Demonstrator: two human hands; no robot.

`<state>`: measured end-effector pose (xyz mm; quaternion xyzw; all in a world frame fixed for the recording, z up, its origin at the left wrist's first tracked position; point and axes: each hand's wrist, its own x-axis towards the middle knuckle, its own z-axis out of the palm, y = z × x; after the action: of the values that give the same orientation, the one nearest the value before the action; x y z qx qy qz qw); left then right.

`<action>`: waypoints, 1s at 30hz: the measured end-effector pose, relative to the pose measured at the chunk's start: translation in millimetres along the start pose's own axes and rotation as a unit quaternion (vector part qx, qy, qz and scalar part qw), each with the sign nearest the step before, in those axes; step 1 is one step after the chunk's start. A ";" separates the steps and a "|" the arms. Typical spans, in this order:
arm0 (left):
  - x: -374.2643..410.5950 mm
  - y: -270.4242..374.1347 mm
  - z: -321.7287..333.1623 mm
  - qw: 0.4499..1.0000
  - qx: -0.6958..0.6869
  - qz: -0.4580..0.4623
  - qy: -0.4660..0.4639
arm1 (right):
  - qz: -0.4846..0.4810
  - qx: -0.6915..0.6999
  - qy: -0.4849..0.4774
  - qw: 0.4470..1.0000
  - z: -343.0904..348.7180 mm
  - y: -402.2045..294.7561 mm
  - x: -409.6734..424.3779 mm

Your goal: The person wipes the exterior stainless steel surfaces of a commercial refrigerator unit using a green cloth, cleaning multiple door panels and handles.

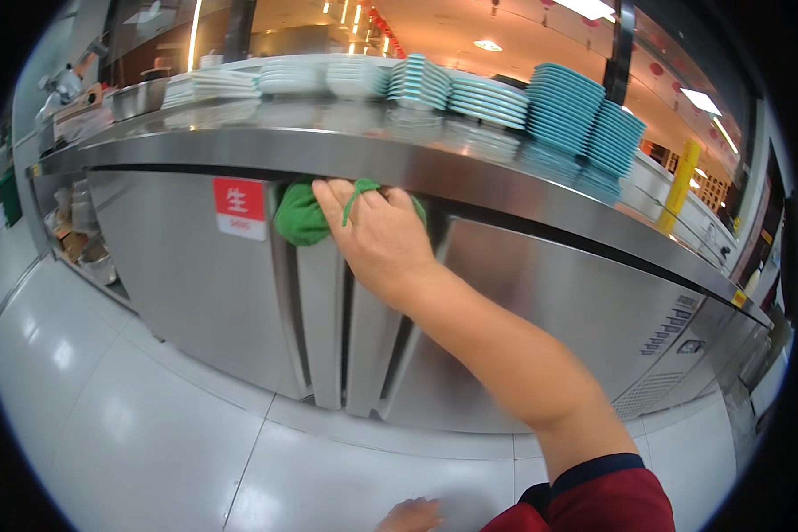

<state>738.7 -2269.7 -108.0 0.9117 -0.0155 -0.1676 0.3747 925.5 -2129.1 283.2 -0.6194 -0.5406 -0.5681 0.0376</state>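
Observation:
My right hand point(379, 233) grips a bunched green cloth point(302, 216). It presses the cloth against the top of the stainless-steel cabinet front, where two doors meet just under the counter's edge. Part of the cloth sticks up between my fingers, and the rest is hidden behind the hand. To the left is a steel door point(186, 279) with a red and white sticker point(239, 207) bearing writing. Another steel door point(505, 319) spans the right side. Low at the bottom edge of the view, my left hand point(409, 515) is partly cut off and blurred, apart from the cabinet.
On the steel countertop point(292, 120) stand stacks of white dishes point(292, 76) and turquoise plates point(565, 106). A metal pan point(138, 98) sits at the left end, a yellow upright object point(679, 186) at the right. An open shelf point(116, 289) holds metalware. Pale tiles point(173, 425) cover the floor.

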 end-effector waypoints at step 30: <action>47.7 -49.3 12.5 0.998 -0.007 -0.012 -0.063 | 0.378 -0.130 -0.157 0.903 -166.2 183.1 -219.7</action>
<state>774.9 -2250.1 -164.3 0.8969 -0.0268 -0.2290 0.3773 996.2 -2452.2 282.0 -0.8580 -0.1859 -0.4716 0.0829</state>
